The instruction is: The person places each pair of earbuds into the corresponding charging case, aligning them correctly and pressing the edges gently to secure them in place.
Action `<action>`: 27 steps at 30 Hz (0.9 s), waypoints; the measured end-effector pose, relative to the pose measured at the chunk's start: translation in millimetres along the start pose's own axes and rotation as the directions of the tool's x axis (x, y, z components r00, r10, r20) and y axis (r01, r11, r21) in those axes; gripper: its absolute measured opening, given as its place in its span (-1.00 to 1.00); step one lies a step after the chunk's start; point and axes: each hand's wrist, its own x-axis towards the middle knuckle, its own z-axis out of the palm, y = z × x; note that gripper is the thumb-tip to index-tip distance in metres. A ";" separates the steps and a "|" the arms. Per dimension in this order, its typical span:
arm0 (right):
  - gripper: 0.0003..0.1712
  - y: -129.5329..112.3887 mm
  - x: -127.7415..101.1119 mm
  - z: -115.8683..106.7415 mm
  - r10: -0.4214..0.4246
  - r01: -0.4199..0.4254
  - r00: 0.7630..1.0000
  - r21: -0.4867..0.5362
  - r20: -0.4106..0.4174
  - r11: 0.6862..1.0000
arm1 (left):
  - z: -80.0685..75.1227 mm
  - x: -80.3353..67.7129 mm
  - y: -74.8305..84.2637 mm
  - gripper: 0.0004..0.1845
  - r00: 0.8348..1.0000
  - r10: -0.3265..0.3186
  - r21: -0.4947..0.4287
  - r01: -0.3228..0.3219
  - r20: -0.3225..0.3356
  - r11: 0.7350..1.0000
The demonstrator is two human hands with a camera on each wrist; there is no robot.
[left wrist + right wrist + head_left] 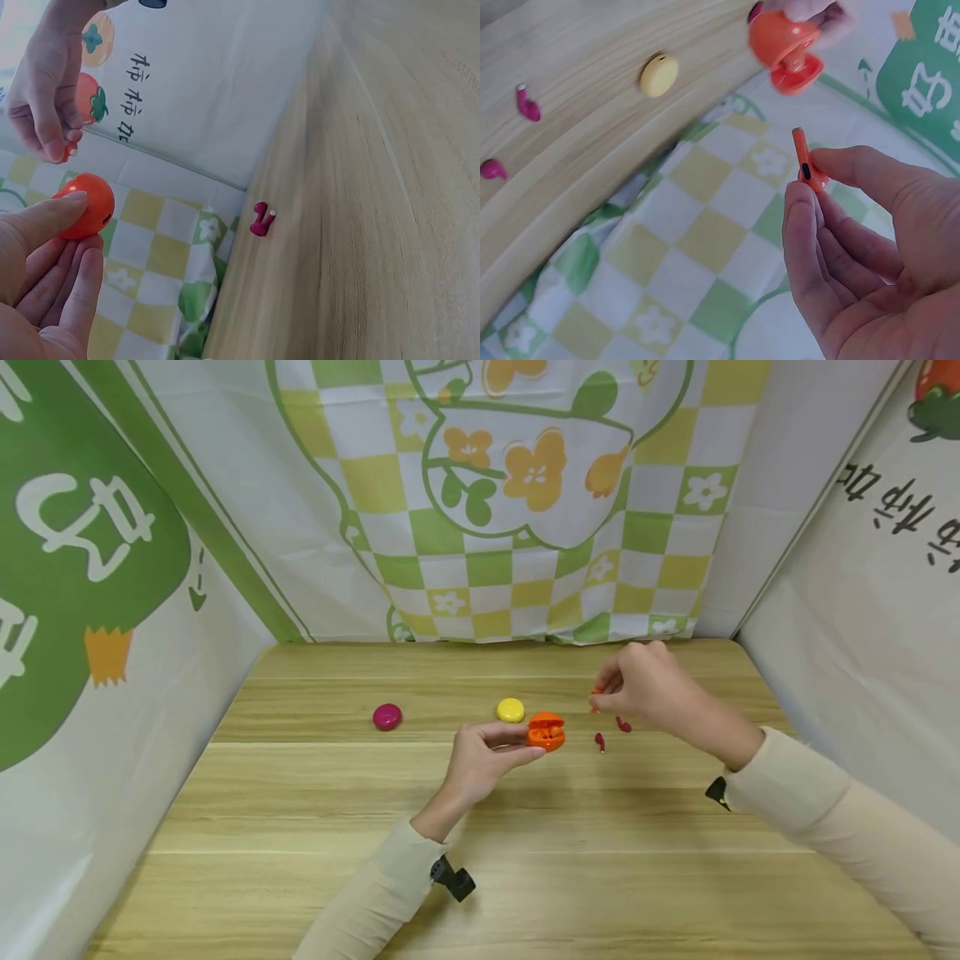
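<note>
One right hand (652,685) pinching a small stemmed orange plastic earbud (802,154), one left hand (480,762) gripping the open round glossy orange plastic case (544,740) nearby above the wooden surface (570,877), so probably mid-loading, and next needs stem lined up with opening imo.

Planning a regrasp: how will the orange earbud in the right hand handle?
The orange earbud is probably stiff: its stem looks straight in the right hand. Its smooth surface may slip. Small and slim, it's likely light.

Bright, diffuse light, soft shadows
</note>
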 end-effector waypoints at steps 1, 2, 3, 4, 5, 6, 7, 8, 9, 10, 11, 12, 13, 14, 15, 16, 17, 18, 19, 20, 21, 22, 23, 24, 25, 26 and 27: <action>-0.93 -3.5 -0.7 0.7 -0.016 0.016 1.000 -0.003 -0.004 1.000 | 0.4 0.2 -0.1 -0.64 1.000 0.002 -0.004 -0.002 0.003 1.000; -0.93 -7.1 -1.4 1.2 -0.025 0.025 1.000 -0.005 -0.006 1.000 | 0.9 0.2 0.0 -0.64 1.000 0.004 -0.006 -0.004 0.006 1.000; -0.93 -10.5 -1.9 1.8 -0.034 0.034 0.999 -0.012 -0.006 0.999 | 1.3 0.3 0.1 -0.64 1.000 0.005 -0.007 -0.005 0.007 1.000; -0.93 -13.7 -2.2 2.3 -0.041 0.041 0.999 -0.012 -0.008 0.999 | 1.6 0.4 0.2 -0.64 1.000 0.005 -0.009 -0.005 0.008 1.000; -0.93 -16.6 -2.4 2.7 -0.044 0.043 0.999 -0.013 -0.006 0.999 | 1.9 0.4 0.3 -0.64 1.000 0.006 -0.009 -0.006 0.009 1.000; -0.93 -19.4 -2.6 3.2 -0.049 0.049 0.999 -0.015 -0.005 0.999 | 2.2 0.5 0.7 -0.65 1.000 0.008 -0.010 -0.008 0.010 1.000; -0.93 -21.9 -2.7 3.7 -0.054 0.054 0.999 -0.015 -0.004 0.998 | 2.6 0.6 0.9 -0.65 1.000 0.010 -0.011 -0.009 0.012 1.000; -0.93 -24.2 -2.7 4.4 -0.057 0.057 0.998 -0.016 -0.002 0.998 | 2.8 0.7 1.2 -0.65 1.000 0.011 -0.012 -0.011 0.013 1.000; -0.92 -26.4 -2.6 5.1 -0.065 0.065 0.998 -0.016 -0.002 0.998 | 3.0 0.8 1.5 -0.65 1.000 0.011 -0.015 -0.011 0.014 1.000; -0.92 -28.5 -2.6 6.0 -0.071 0.071 0.997 -0.012 0.000 0.997 | 3.3 0.9 1.7 -0.65 1.000 0.013 -0.017 -0.012 0.017 1.000; -0.92 -30.5 -2.6 6.9 -0.075 0.075 0.997 -0.008 0.004 0.997 | 3.5 1.0 1.9 -0.65 1.000 0.016 -0.018 -0.015 0.019 1.000; -0.92 -32.3 -2.6 8.2 -0.082 0.083 0.997 -0.007 0.006 0.997 | 3.8 1.1 2.2 -0.65 1.000 0.020 -0.017 -0.020 0.022 1.000; -0.91 -34.0 -2.6 9.5 -0.087 0.087 0.996 -0.004 0.010 0.996 | 4.0 1.2 2.3 -0.65 0.999 0.024 -0.015 -0.024 0.024 1.000; -0.91 -35.6 -2.6 11.1 -0.091 0.091 0.996 -0.001 0.014 0.996 | 4.2 1.2 2.4 -0.65 0.999 0.027 -0.012 -0.027 0.025 1.000; -0.91 -37.0 -2.7 12.7 -0.096 0.096 0.995 0.005 0.021 0.995 | 4.4 1.2 2.5 -0.66 0.999 0.031 -0.010 -0.031 0.027 0.999; -0.91 -38.2 -2.9 14.6 -0.101 0.101 0.994 0.010 0.026 0.995 | 4.6 1.2 2.6 -0.67 0.999 0.036 -0.008 -0.036 0.029 0.999; -0.91 -39.0 -3.1 16.7 -0.107 0.106 0.994 0.013 0.030 0.994 | 4.9 1.1 2.8 -0.67 0.999 0.039 -0.007 -0.038 0.030 0.999; -0.91 -39.7 -3.4 18.9 -0.118 0.118 0.993 0.008 0.030 0.993 | 5.1 1.1 3.0 -0.67 0.999 0.042 -0.005 -0.042 0.032 0.999; -0.91 -40.2 -3.6 21.2 -0.131 0.131 0.991 0.002 0.030 0.991 | 5.4 1.1 3.0 -0.68 0.999 0.043 -0.005 -0.043 0.032 0.999; -0.91 -40.7 -3.9 23.4 -0.145 0.145 0.989 -0.007 0.029 0.989 | 5.6 1.0 3.2 -0.68 0.999 0.044 -0.004 -0.044 0.032 0.999; -0.91 -41.2 -4.2 25.6 -0.159 0.160 0.987 -0.017 0.025 0.987 | 5.9 0.9 3.4 -0.68 0.999 0.043 -0.004 -0.043 0.032 0.999; -0.91 -41.4 -4.3 27.8 -0.177 0.177 0.984 -0.030 0.017 0.984 | 6.1 1.0 3.4 -0.68 0.999 0.042 -0.004 -0.042 0.032 0.999; -0.91 -41.7 -4.4 29.9 -0.192 0.192 0.981 -0.043 0.010 0.980 | 6.4 1.0 3.4 -0.68 0.999 0.040 -0.002 -0.040 0.031 0.999; -0.91 -42.1 -4.5 31.7 -0.206 0.206 0.979 -0.058 0.004 0.977 | 6.6 1.0 3.5 -0.68 0.999 0.039 0.000 -0.039 0.031 0.999; -0.91 -42.6 -4.6 33.3 -0.218 0.217 0.976 -0.067 -0.001 0.974 | 6.9 1.2 3.2 -0.69 0.999 0.038 0.000 -0.038 0.031 0.999; -0.91 -43.2 -4.7 34.6 -0.224 0.223 0.975 -0.076 -0.005 0.972 | 7.1 1.3 3.1 -0.69 0.999 0.037 -0.001 -0.037 0.030 0.999; -0.90 -43.6 -4.7 35.8 -0.229 0.228 0.973 -0.085 -0.006 0.970 | 7.3 1.5 2.7 -0.69 0.999 0.035 -0.005 -0.034 0.031 0.999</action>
